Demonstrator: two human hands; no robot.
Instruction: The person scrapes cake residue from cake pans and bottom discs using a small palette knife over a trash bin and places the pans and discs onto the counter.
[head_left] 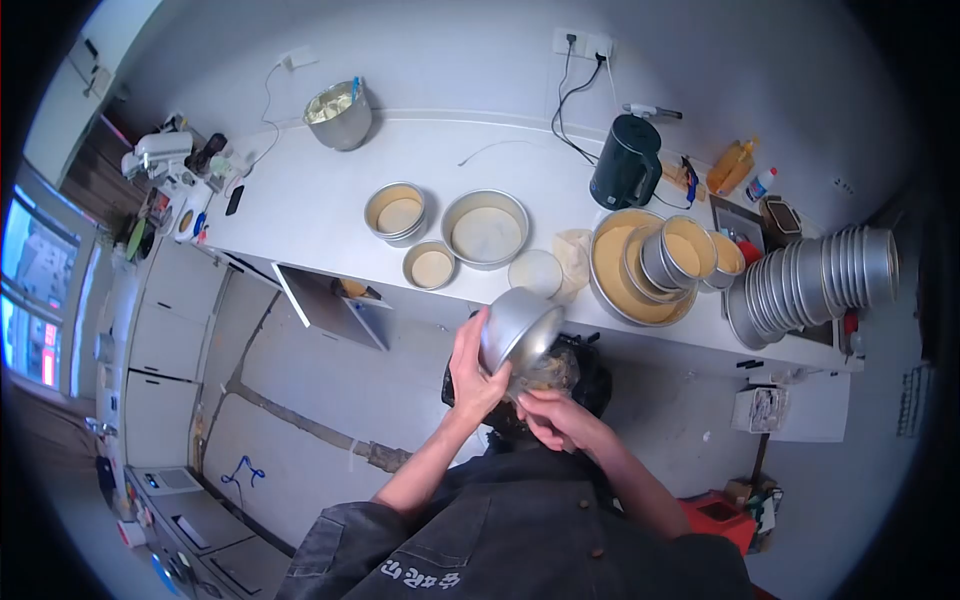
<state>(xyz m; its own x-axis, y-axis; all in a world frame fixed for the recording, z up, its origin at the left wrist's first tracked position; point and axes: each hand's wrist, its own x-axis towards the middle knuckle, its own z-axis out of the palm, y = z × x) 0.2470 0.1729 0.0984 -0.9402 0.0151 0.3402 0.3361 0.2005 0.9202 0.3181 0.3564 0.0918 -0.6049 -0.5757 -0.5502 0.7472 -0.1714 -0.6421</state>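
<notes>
My left hand (474, 372) grips a silver round cake pan (520, 325), tilted over a black-lined bin (592, 385) in front of me. Close below the pan's rim, my right hand (557, 418) has its fingers closed; what they hold, if anything, is hard to make out. Something clear and crumpled with brownish bits (550, 372) shows between the pan and the bin. On the counter just beyond the pan lie a round paper liner (535, 273) and a crumpled beige cloth or paper (573, 258).
Round pans (485, 229) with pale bottoms stand on the white counter (330, 200). To the right are nested pans with tan contents (612, 265), a long stack of pans (800, 285) and a dark kettle (627, 162). A cabinet door (335, 305) hangs open below.
</notes>
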